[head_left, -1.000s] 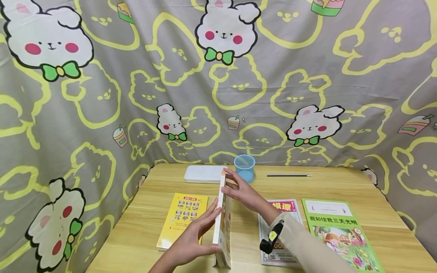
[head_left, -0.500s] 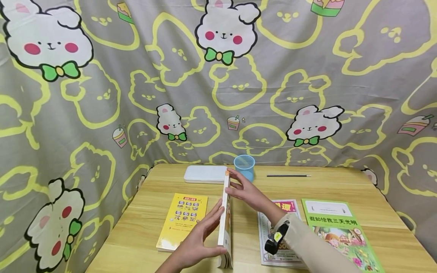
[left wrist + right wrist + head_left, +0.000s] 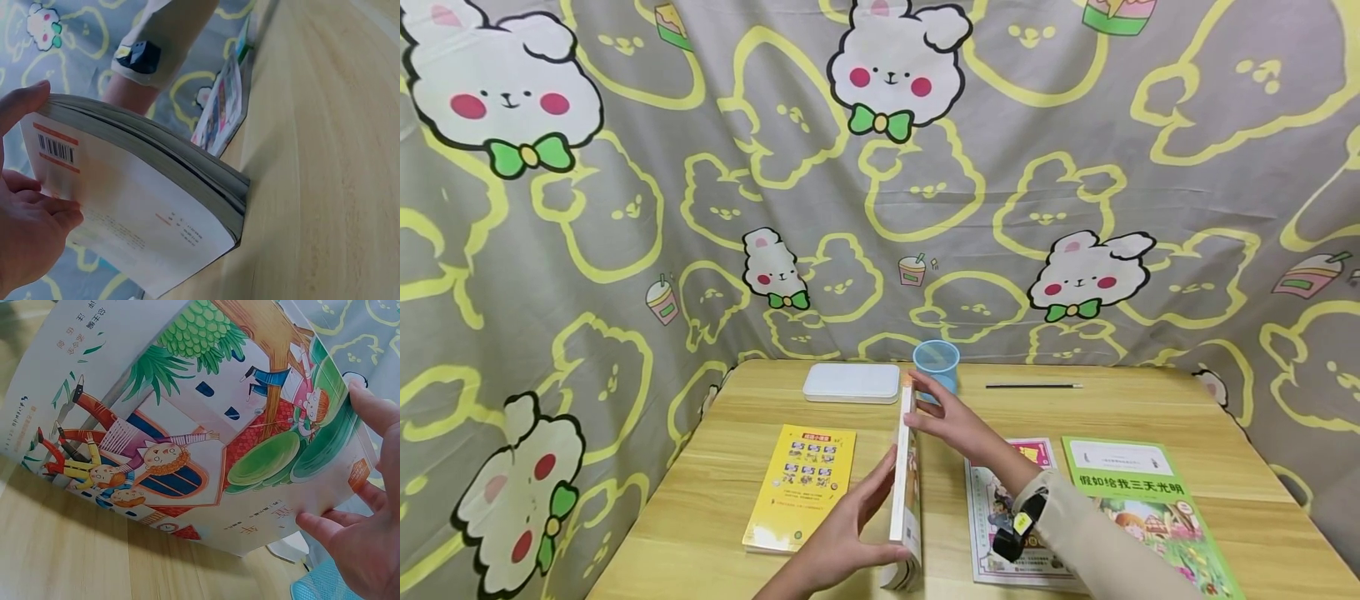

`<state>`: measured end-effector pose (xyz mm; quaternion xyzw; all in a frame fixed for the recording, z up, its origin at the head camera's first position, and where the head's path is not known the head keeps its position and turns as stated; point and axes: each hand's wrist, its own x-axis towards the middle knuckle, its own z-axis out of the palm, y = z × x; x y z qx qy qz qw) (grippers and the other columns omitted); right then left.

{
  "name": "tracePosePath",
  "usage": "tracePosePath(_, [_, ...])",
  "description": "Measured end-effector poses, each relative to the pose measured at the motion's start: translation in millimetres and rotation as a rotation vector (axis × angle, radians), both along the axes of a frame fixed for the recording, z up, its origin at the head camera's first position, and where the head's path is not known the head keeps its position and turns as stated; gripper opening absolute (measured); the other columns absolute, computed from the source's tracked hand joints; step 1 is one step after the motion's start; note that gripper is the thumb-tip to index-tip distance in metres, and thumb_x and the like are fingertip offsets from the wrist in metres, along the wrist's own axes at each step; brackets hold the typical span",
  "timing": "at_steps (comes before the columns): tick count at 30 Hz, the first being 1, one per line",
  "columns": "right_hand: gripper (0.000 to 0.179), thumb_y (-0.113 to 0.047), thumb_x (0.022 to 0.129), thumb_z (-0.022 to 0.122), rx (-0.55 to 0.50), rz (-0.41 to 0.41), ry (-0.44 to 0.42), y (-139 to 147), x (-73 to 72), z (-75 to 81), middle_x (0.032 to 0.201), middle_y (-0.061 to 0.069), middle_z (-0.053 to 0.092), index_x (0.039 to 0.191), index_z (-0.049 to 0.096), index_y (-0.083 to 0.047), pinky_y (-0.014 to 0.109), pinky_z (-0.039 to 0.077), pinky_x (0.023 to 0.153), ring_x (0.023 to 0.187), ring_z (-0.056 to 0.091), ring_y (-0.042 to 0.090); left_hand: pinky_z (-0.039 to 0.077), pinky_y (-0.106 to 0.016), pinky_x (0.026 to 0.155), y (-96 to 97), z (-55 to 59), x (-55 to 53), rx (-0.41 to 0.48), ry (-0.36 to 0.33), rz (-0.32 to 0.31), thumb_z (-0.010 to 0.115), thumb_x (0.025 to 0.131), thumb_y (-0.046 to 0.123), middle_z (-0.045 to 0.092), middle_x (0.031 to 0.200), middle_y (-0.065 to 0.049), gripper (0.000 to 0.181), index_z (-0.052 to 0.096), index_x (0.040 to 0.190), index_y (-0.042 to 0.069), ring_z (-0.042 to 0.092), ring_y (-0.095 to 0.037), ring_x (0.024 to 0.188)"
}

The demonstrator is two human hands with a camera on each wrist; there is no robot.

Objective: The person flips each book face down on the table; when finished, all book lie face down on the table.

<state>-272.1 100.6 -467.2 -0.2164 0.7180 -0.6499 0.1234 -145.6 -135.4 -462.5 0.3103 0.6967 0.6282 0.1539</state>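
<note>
A paperback book stands on edge over the middle of the table, its narrow white spine up. My left hand grips its near end, thumb at the corner. In the left wrist view that hand's fingers lie against the white back cover with a barcode, and the page edges fan slightly apart at the table. At the far end my right hand pinches the top corner. The right wrist view shows the illustrated front cover, with the right hand on its orange-marked corner.
Left lies a yellow book. On the right lie a pink-and-white book, partly under the right forearm, and a green book. Along the back are a white flat case, a blue mesh cup and a thin dark stick.
Both hands have shifted slightly right together with the upright book. It no longer overlaps the white case's right end and now stands in front of the blue cup's left edge.
</note>
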Motion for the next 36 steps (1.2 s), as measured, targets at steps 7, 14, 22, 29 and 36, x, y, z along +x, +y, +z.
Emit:
tracePosePath(7, [0.083,-0.026,0.101,0.069,0.03,-0.006,0.029,6,1.9,-0.4,0.169,0.015,0.022,0.167,0.018,-0.022,0.06,0.035,0.117,0.153,0.026,0.044,0.026,-0.032,0.124,5.1,-2.8,-1.0,-0.039,0.061,0.024,0.082,0.089,0.012,0.01,0.174,0.005,0.102,0.016,0.167,0.022,0.016,-0.019,0.158])
tracePosePath(14, [0.082,-0.027,0.101,0.068,0.083,-0.026,0.078,15,3.3,-1.5,0.168,0.017,0.024,0.167,0.019,-0.022,0.058,0.037,0.116,0.151,0.029,0.045,0.025,-0.05,0.125,10.5,-7.2,-2.0,-0.082,0.071,0.056,0.083,0.087,0.016,0.013,0.173,0.009,0.103,0.019,0.167,0.028,0.012,-0.019,0.159])
tracePosePath(22, [0.082,-0.032,0.101,0.068,0.125,-0.057,0.074,23,4.9,-6.5,0.169,0.012,0.023,0.167,0.018,-0.027,0.059,0.038,0.115,0.152,0.03,0.041,0.024,-0.055,0.123,18.5,-9.5,-0.8,-0.137,0.011,0.073,0.083,0.088,0.021,0.012,0.173,0.003,0.101,0.02,0.165,0.034,0.011,-0.021,0.158])
tracePosePath(29, [0.082,-0.032,0.102,0.067,0.133,-0.061,0.081,30,5.5,-12.2,0.17,0.014,0.022,0.167,0.018,-0.024,0.061,0.038,0.115,0.152,0.029,0.043,0.025,-0.057,0.122,24.9,-14.8,-2.3,-0.151,0.007,0.076,0.084,0.088,0.021,0.018,0.172,0.006,0.1,0.021,0.165,0.035,0.015,-0.022,0.157])
tracePosePath(36, [0.081,-0.031,0.102,0.067,0.138,-0.06,0.095,36,7.5,-13.9,0.169,0.016,0.022,0.167,0.019,-0.023,0.06,0.042,0.113,0.15,0.031,0.047,0.022,-0.061,0.122,30.0,-20.4,-2.5,-0.173,0.037,0.086,0.085,0.086,0.023,0.018,0.172,0.002,0.101,0.022,0.165,0.036,0.015,-0.023,0.157])
